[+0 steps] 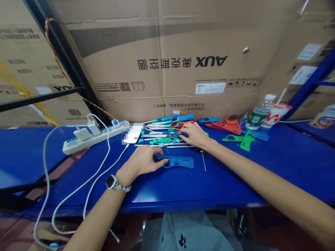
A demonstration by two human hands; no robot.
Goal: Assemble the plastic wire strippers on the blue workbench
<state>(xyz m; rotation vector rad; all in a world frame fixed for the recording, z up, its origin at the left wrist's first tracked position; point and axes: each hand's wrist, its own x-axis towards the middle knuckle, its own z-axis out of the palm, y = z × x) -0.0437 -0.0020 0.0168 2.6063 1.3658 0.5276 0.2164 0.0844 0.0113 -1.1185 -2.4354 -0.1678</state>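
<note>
Blue casing [183, 162] on the tabletop [183, 190], left hand [143, 159] at one end

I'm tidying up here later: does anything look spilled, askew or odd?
The cardboard box behind the blue table looks inverted: its printing is upside down. A white cable also hangs past the front edge. No spill shows.

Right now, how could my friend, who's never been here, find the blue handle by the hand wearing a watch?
On the blue shelf, find the left hand, with a watch on its wrist. The blue handle is right at its fingers. Unlike the other blue handles, this one lies in front of the metal rods.
</note>
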